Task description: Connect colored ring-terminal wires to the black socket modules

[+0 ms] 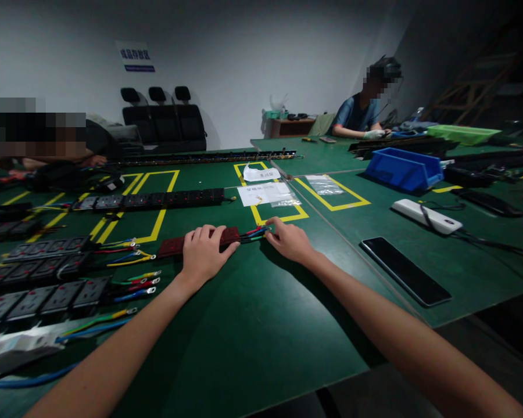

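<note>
A dark red strip-shaped block lies on the green table, its top largely covered by my left hand. The fingers of that hand are curled over the far edge, with the thumb on the near side. Red, green and blue wires come out of the block's right end. My right hand is closed in a pinch at the tips of these wires, and the fingers partly hide the ends. Just beyond my hands lies a white paper label with printed characters.
Black socket strips with lugged wires fill the left side. A smartphone, a white power strip and a blue bin stand at right. Co-workers sit at far left and at the back right. Yellow tape outlines mark the table.
</note>
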`<state>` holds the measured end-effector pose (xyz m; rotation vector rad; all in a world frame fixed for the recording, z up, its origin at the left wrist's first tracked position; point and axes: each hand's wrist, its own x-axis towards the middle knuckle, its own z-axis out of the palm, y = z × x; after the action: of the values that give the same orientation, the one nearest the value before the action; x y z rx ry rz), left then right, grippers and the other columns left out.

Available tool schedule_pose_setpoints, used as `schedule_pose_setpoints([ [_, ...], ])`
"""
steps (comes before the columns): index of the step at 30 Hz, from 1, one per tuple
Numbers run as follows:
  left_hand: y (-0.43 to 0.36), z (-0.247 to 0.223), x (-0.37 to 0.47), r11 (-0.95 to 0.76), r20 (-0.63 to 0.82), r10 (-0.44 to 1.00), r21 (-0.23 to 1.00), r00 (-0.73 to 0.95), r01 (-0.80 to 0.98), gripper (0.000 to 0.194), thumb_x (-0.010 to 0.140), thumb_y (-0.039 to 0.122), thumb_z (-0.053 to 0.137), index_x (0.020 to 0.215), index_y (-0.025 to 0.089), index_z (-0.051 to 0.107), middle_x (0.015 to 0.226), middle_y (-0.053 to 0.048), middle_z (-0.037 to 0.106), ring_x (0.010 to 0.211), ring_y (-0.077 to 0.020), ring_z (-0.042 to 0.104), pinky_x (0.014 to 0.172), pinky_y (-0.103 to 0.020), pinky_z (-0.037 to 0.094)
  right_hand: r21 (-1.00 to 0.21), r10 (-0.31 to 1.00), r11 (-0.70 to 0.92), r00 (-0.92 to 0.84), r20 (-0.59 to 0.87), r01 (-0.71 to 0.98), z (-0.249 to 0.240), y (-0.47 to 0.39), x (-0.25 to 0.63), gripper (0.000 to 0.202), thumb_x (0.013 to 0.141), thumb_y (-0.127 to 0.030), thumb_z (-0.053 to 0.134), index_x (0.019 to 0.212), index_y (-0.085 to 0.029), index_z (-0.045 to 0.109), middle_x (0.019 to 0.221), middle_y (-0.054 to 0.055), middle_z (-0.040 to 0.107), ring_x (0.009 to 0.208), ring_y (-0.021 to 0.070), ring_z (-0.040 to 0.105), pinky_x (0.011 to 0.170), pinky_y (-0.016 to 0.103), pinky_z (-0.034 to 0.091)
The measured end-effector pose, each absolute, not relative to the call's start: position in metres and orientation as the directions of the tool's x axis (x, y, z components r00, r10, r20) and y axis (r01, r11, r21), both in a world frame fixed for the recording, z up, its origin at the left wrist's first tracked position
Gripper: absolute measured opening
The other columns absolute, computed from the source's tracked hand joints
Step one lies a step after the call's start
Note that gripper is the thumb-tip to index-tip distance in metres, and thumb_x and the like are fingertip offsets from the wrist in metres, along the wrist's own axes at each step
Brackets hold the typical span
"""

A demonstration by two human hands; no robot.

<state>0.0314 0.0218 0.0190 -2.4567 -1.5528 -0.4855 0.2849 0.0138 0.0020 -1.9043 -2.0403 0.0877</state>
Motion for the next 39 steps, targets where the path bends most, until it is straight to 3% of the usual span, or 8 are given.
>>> schedule_pose_setpoints([
  [8, 0.0223, 0.018, 0.0309, -0.441, 0.377, 0.834, 0.018, 0.402, 0.898, 0.067, 0.098, 0.068, 0.04, 0.134, 0.016, 0.063, 0.121, -0.016, 0.065, 0.109, -0.0336, 0.058, 0.093, -0.049, 0.044, -0.308, 0.961, 0.016, 0.071, 0.269, 0.951, 0.0048, 0.0138, 0.2875, 0.028, 0.099, -0.041, 0.048, 0.099, -0.024, 0.07, 0.079, 0.005, 0.073, 0.069, 0.0193, 0.062, 0.058, 0.028, 0.026],
  [16, 0.0226, 0.0174, 0.0315, -0.443, 0.388, 0.83, 0.022, 0.401, 0.896, 0.067, 0.097, 0.068, 0.042, 0.135, 0.016, 0.063, 0.121, -0.016, 0.065, 0.11, -0.0343, 0.058, 0.093, -0.049, 0.043, -0.321, 0.964, 0.018, 0.068, 0.256, 0.947, 0.0021, 0.0151, 0.2892, 0.031, 0.098, -0.04, 0.047, 0.087, -0.023, 0.071, 0.077, 0.005, 0.072, 0.068, 0.0187, 0.06, 0.057, 0.029, 0.024],
  [39, 0.0212, 0.0191, 0.0315, -0.439, 0.372, 0.842, 0.053, 0.391, 0.897, 0.065, 0.097, 0.068, 0.042, 0.134, 0.018, 0.063, 0.122, -0.016, 0.065, 0.111, -0.0345, 0.057, 0.095, -0.049, 0.042, -0.377, 0.972, 0.033, 0.059, 0.228, 0.925, 0.002, 0.0158, 0.2906, 0.028, 0.099, -0.041, 0.048, 0.092, -0.025, 0.071, 0.075, 0.003, 0.071, 0.066, 0.0183, 0.059, 0.057, 0.028, 0.025],
])
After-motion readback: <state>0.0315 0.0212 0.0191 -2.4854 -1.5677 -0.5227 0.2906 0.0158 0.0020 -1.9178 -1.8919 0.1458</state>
